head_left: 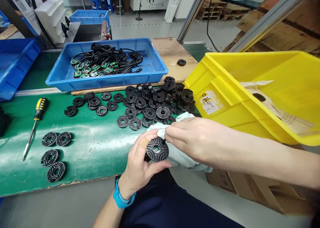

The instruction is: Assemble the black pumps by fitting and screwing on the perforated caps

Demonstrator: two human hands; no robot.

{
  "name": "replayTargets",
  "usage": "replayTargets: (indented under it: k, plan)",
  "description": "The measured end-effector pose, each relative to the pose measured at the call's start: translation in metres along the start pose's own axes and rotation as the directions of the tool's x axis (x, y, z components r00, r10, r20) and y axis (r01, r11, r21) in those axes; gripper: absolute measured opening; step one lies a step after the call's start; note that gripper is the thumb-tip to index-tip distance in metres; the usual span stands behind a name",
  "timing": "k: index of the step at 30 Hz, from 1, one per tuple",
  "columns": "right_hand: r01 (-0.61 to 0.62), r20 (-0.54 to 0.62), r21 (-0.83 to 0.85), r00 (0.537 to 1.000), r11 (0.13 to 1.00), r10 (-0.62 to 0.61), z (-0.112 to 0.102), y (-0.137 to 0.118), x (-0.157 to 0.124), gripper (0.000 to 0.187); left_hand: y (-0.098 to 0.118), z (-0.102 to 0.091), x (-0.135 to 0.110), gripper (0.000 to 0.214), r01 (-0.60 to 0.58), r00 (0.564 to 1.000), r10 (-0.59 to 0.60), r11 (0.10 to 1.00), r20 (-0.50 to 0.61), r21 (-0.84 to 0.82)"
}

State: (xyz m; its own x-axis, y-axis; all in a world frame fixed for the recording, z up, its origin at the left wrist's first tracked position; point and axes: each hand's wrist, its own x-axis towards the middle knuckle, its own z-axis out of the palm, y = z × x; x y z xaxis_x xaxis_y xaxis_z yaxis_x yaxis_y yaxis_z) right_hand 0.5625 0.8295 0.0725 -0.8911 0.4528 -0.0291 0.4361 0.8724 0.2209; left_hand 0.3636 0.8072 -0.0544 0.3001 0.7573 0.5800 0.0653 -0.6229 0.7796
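Observation:
My left hand (137,169) pinches a round black ribbed disc (157,149) with a central hole between thumb and fingers, and a tan plaster sits on one finger. My right hand (192,138) comes in from the right, its fingertips gathering a crumpled white cloth (178,158) against the disc's edge. The cloth hides part of the disc's rim. Just beyond my hands, a loose heap of similar black discs (152,104) lies on the green conveyor belt (95,154).
A blue tray (107,82) holds black cables and small green circuit boards behind the belt. A yellow-handled screwdriver (37,121) and several black discs (52,156) lie at the left. A tilted yellow crate (250,97) stands at the right, above a cardboard box (250,191).

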Motion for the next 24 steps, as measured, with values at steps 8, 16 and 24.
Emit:
replayTargets:
  k: [8, 16, 24]
  plan:
    - [0.008, 0.006, -0.022, 1.000, 1.000, -0.008, -0.004, 0.001, 0.001, 0.027, 0.008, -0.002, 0.004, 0.061, 0.074, 0.996, -0.074, 0.997, 0.041, 0.022]
    - [-0.005, 0.044, 0.007, 0.999, 1.000, 0.005, -0.006, 0.000, 0.003, 0.029, 0.011, 0.004, 0.001, 0.051, 0.143, 0.989, -0.142, 0.990, 0.043, -0.016]
    - [-0.009, -0.021, 0.012, 1.000, 1.000, 0.009, -0.007, -0.004, 0.003, 0.030, -0.001, 0.021, 0.000, 0.054, -0.116, 0.988, 0.127, 0.987, -0.091, 0.109]
